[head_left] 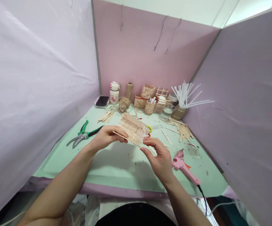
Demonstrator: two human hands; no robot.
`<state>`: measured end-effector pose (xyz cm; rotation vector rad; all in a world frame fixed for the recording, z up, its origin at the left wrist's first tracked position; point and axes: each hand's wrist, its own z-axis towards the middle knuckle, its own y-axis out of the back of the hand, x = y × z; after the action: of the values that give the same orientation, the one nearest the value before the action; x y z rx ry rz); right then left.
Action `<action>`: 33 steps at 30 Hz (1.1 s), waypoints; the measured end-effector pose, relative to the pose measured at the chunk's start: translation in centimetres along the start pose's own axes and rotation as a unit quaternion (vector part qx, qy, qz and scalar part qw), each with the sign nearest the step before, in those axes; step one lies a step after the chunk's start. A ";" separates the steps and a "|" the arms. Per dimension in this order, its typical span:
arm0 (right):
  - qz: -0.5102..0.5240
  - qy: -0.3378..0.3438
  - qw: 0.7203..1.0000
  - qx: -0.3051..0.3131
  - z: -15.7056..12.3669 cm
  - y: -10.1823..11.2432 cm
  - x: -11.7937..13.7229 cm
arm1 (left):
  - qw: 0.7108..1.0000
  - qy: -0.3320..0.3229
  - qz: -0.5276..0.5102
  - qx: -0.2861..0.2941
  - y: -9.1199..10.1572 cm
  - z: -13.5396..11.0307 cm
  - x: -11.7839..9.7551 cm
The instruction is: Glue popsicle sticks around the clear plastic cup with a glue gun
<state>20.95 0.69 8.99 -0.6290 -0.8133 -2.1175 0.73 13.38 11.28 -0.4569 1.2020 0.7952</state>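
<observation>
A curved panel of glued wooden craft sticks (134,127) is held up over the middle of the table, with shiny, glue-like strands near its right end. My left hand (109,136) is closed on its near-left edge, thumb above and fingers below. Along that near edge runs a single flat stick (134,143). At the stick's right end, my right hand (158,153) pinches the panel's corner between thumb and fingers. Yellow and red handle loops (149,128) show partly behind the panel. To the right of my right hand lies a pink glue gun (185,168).
Green-handled pruning shears (81,136) lie at left. Twine (124,104), a bottle (114,93), a phone (102,101), stick-built boxes (140,102), a glass bowl (167,112) and white glue sticks in a jar (185,97) line the back. Loose craft sticks (184,129) spread at right.
</observation>
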 end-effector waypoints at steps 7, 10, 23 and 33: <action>-0.040 0.067 0.997 -0.020 -0.6 0.2 0.6 | 0.999 -0.047 0.018 0.000 -0.3 -0.5 0.5; -0.049 0.075 0.995 -0.039 -0.8 0.0 1.0 | 0.998 -0.056 0.024 -0.001 -0.5 -0.6 0.3; -0.065 0.098 0.991 -0.062 -1.4 -0.4 0.7 | 1.000 0.000 -0.004 0.012 -1.1 -0.7 -0.2; -0.016 -0.053 0.998 0.040 -1.2 -0.3 -1.0 | 0.989 0.137 0.043 0.036 0.0 0.8 -1.0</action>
<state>21.05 0.48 7.44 -0.6952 -0.9672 -2.0840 1.09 13.68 12.47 -0.4673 1.5088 0.7762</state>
